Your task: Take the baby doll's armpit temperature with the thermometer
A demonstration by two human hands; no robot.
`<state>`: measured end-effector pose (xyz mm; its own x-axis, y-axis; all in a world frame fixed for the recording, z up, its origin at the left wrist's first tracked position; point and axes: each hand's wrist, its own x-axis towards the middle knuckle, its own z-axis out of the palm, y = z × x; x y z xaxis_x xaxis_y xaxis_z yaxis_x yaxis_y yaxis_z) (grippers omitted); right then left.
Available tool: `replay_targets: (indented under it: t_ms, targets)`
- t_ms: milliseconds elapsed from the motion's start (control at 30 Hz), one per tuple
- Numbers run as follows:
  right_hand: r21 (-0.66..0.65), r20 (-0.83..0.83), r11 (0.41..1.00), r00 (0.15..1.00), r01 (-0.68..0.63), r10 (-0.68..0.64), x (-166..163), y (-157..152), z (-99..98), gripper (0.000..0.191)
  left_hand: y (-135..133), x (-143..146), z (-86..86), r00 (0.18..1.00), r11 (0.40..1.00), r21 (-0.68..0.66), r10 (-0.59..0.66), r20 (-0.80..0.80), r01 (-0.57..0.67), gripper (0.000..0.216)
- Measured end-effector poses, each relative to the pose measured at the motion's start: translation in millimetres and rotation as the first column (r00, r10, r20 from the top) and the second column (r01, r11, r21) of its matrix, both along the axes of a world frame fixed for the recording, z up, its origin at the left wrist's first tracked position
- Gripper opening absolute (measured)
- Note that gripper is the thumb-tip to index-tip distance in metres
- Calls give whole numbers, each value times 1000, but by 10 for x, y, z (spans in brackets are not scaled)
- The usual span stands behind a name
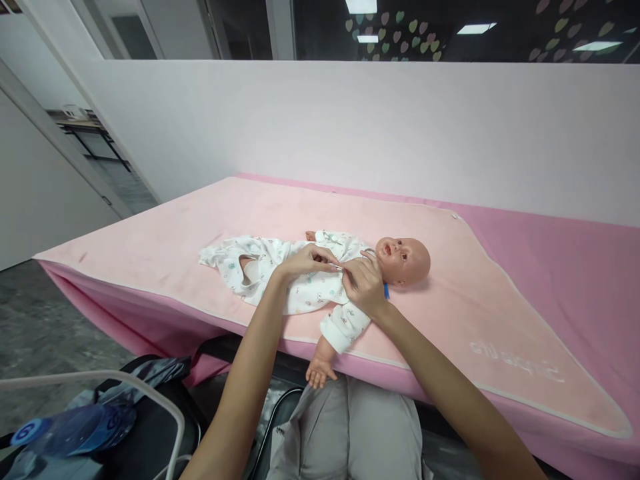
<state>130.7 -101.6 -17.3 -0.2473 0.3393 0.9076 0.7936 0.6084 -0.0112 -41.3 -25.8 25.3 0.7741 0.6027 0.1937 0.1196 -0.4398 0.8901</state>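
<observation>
A baby doll (407,260) lies on its back with its head to the right, dressed in a white printed romper (315,290). Over the doll's chest, my left hand (311,260) is closed in a pinch at the front of the romper. My right hand (366,281) meets it fingertip to fingertip near the neckline, also pinching the front. The exact bit of cloth or fastening between the fingers is too small to make out. One doll hand (321,367) hangs over the near edge. A small blue piece (387,291) shows by the doll's neck.
Beneath the doll, a peach mat (165,233) covers a pink cloth (565,267) on the table. A white partition (350,127) rises behind. At lower left, a water bottle (75,427) lies on a black chair (165,413), near a pale curved tube (150,393).
</observation>
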Motion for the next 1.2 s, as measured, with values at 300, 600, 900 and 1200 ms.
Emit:
replay_targets:
  t_ms: [300,600,900,1200]
  targets:
    - [6,21,999,999,-50,50,12,-3,7,23,28,0,-24,996,998,0,70,-52,-70,27]
    - [39,35,997,997,-72,71,14,6,-5,26,0,8,-13,995,996,-6,84,-60,-84,29]
    - [31,-10,999,1000,-13,14,26,26,-48,25,34,-22,-16,996,999,36,15,-92,-11,39]
    - [48,-2,999,1000,-6,6,28,24,-35,24,23,7,-46,993,996,26,85,-80,-83,37]
